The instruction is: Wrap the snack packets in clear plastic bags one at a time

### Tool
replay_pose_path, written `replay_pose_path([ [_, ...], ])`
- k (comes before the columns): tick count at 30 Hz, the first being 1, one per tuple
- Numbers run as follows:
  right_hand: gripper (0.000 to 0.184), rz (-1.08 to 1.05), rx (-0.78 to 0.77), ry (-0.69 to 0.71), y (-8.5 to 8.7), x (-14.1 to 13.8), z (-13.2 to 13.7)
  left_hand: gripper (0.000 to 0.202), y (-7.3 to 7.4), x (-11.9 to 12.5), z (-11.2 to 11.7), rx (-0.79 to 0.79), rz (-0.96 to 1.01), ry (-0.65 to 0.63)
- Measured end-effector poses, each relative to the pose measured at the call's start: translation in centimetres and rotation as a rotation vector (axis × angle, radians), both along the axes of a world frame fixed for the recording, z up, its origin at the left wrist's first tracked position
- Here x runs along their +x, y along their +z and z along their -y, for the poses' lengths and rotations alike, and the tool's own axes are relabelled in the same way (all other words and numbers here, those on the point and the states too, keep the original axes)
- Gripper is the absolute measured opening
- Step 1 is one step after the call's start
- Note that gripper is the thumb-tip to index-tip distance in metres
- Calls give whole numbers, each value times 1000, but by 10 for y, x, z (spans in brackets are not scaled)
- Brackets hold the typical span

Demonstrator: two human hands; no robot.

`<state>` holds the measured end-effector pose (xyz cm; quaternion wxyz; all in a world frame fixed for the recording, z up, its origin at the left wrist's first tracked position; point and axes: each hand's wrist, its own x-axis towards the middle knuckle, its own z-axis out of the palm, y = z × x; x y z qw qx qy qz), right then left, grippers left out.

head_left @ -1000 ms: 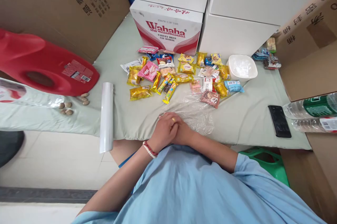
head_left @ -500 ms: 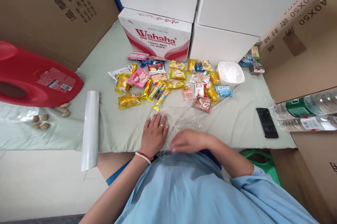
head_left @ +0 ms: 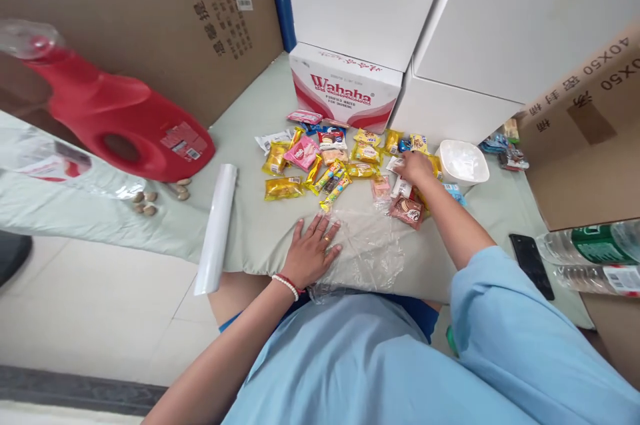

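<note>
My left hand (head_left: pixel 313 252) lies flat with fingers spread, on the table cover at the left edge of a clear plastic bag (head_left: pixel 373 248). Over the right part of the snack pile, my right hand (head_left: pixel 417 168) has its fingers bent down and closed on a pale snack packet (head_left: pixel 395 164), partly hidden beneath them. Close to it are a brown wafer packet (head_left: pixel 407 212), a pink packet (head_left: pixel 381 186) and a blue packet (head_left: pixel 455 194). Farther left lie yellow snack packets (head_left: pixel 283 188), a pink nabati packet (head_left: pixel 303 153) and thin yellow stick packs (head_left: pixel 336 190).
A white bowl (head_left: pixel 464 162) stands right of the pile, with a phone (head_left: pixel 531 265) and water bottles (head_left: pixel 595 245) beyond. Behind is a Wahaha carton (head_left: pixel 345 88). On the left are a plastic film roll (head_left: pixel 217 228), a red jug (head_left: pixel 133 125) and several walnuts (head_left: pixel 145 202).
My right hand has moved from the plastic bag near my lap forward and right onto the snack pile. My left hand stays flat by the bag. The view has shifted.
</note>
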<state>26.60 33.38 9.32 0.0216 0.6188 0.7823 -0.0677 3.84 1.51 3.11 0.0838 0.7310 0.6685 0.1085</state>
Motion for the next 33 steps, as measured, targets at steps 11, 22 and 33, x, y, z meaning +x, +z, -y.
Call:
replay_pose_path([
  [11,65,-456,-390,1115,65,-5,171,62,-1,-3,-3,-10,65,27],
  [22,72,-404,-723,1340,28,-28,176,63,-4,1,-4,-13,47,59],
  [33,76,-447,-192,953,37,-3,115,66,-1,1,-4,-9,60,51],
])
